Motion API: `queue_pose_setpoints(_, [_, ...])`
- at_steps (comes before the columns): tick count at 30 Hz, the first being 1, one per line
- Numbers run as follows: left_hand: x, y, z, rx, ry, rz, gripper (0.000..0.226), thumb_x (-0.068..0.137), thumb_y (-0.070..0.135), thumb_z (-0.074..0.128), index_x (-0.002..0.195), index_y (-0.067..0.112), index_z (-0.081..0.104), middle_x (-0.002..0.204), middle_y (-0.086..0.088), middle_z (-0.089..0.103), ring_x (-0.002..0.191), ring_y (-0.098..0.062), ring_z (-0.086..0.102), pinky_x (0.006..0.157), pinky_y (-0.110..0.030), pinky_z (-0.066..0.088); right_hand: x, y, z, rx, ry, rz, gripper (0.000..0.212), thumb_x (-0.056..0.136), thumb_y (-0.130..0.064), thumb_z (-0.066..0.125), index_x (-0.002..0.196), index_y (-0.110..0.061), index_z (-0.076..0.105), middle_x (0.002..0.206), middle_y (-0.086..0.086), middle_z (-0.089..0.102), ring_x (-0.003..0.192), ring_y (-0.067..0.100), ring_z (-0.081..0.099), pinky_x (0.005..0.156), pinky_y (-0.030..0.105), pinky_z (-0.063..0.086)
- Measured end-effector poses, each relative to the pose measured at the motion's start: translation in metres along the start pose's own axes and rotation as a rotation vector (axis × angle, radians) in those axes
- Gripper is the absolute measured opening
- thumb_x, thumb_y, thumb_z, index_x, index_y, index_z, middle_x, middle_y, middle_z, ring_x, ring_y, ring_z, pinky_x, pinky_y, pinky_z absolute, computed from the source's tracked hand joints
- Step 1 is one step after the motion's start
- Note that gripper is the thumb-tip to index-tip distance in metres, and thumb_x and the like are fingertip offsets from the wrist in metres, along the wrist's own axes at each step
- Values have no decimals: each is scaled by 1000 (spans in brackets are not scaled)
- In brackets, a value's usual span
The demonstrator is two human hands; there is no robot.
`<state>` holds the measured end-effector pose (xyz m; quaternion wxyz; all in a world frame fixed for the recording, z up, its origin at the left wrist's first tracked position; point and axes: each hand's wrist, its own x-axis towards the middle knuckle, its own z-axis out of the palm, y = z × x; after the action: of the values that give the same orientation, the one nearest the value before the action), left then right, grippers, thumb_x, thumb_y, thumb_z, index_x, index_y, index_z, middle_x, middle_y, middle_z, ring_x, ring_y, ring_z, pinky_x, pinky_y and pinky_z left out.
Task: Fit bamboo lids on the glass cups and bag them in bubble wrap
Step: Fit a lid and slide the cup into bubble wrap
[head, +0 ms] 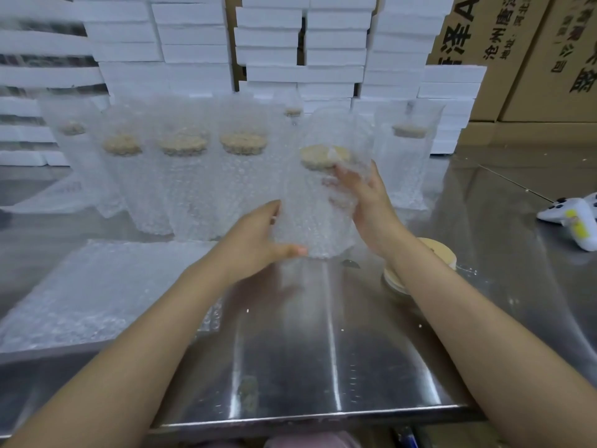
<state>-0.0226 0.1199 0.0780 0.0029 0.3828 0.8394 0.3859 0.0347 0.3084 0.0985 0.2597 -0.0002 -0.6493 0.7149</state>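
foam boxes (pixel 193 43) stacked behind the steel table (pixel 290 367), cardboard cartons (pixel 533 59) and a white controller (pixel 571 218) at right.

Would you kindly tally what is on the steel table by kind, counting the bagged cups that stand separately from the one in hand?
Standing cups: 6 (the far ones are blurred)
Held cup: 1
Lid stack: 1
Bag pile: 1
Controller: 1
Total: 10
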Motion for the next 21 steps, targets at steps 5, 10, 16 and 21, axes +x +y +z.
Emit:
queue_pose_setpoints(5, [-1,8,21,-259,112,67,78,72,40,82,133,28,36,128,18,52,115,5,51,92,-6,40,-2,-6,2,139,-59,24,50,88,-28,61,123,6,51,112,18,59,106,31,59,94,42,47])
queue_pose_setpoints(10, [-3,10,23,-396,224,88,79,61,39,87,125,36,41,124,19,55,116,8,52,94,-14,42,-8,-14,9,138,-160,2,57,91,-42,54,129,1,51,120,13,65,115,27,62,99,39,49])
queue_pose_setpoints(16, [7,13,10,-787,325,-74,77,51,50,77,119,24,50,120,-1,64,111,-15,63,99,-43,50,1,-9,5,-24,-91,317,45,102,-53,27,106,-27,63,118,3,65,108,21,61,93,41,47])
queue_pose_setpoints(21, [5,13,2,-766,394,-28,68,62,42,79,120,25,48,119,3,64,109,-10,64,100,-41,49,-11,5,14,-152,-252,519,28,100,-34,42,94,-20,65,78,0,74,61,17,70,53,23,55])
